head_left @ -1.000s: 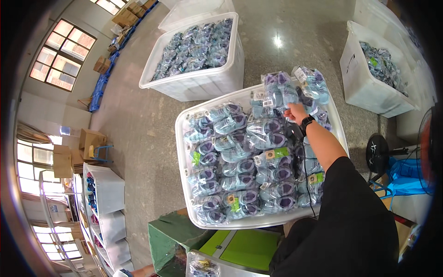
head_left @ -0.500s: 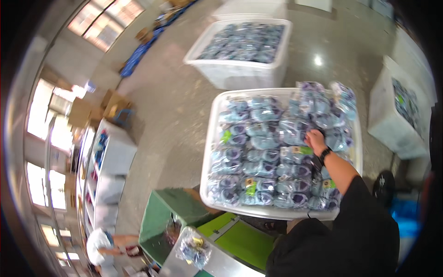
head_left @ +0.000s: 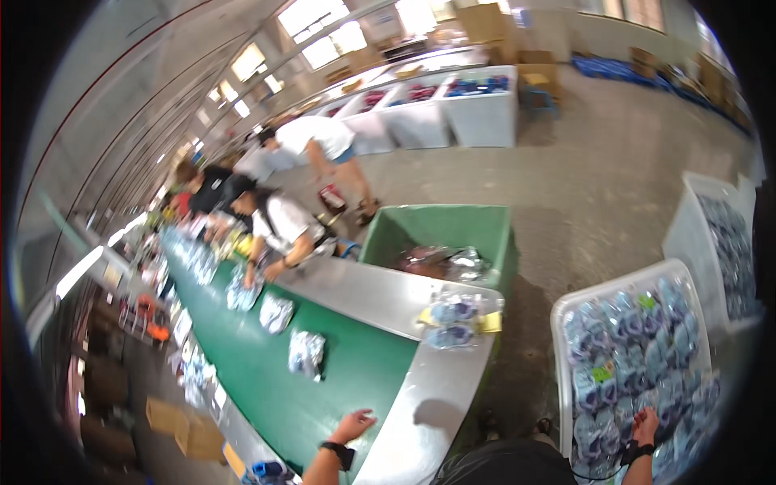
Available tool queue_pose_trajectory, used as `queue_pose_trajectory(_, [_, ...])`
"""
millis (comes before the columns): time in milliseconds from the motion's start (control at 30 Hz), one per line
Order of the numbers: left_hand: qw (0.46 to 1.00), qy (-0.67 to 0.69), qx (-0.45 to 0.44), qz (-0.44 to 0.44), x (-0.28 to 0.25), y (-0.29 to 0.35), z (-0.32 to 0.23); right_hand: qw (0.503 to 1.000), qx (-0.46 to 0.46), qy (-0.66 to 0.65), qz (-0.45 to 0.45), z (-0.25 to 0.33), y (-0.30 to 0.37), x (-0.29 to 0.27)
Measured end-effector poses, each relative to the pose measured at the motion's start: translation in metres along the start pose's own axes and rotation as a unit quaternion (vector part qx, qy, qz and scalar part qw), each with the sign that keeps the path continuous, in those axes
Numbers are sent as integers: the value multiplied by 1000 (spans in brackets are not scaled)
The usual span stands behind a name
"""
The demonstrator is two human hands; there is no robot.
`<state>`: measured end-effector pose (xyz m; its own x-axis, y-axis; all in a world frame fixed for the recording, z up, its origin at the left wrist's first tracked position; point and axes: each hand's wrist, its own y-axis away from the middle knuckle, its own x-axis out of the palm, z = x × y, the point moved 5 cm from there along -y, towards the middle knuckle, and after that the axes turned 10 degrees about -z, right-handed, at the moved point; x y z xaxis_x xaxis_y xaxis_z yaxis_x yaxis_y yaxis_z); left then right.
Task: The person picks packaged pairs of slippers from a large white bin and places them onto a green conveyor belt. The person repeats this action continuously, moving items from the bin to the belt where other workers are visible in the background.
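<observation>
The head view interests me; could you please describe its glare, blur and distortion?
Head view: glare whites out the rectangular windows; a shadow darkens the silver metal ledge; blur softens far people beside the green conveyor belt; the grey ceiling bows.

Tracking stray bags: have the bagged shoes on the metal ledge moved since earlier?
No: the bagged shoes still lie on the metal ledge beside the green bin.

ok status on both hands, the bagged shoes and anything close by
Left hand over green conveyor belt, nothing visible held. Right hand at bagged shoes in white bin, grip unclear. Another bagged pair on metal ledge ahead.
</observation>
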<state>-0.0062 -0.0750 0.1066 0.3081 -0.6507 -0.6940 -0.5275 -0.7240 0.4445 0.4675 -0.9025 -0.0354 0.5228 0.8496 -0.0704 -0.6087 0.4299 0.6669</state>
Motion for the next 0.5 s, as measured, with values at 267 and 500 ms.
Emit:
queue_pose_trajectory(267, [953, -169, -85, -237, -317, 71, 84, 979, -76, 108, 157, 45, 40, 160])
queue_pose_trajectory(500, [856, -360, -196, -315, -494, 141, 97, 933, -108, 235, 250, 30, 147, 271])
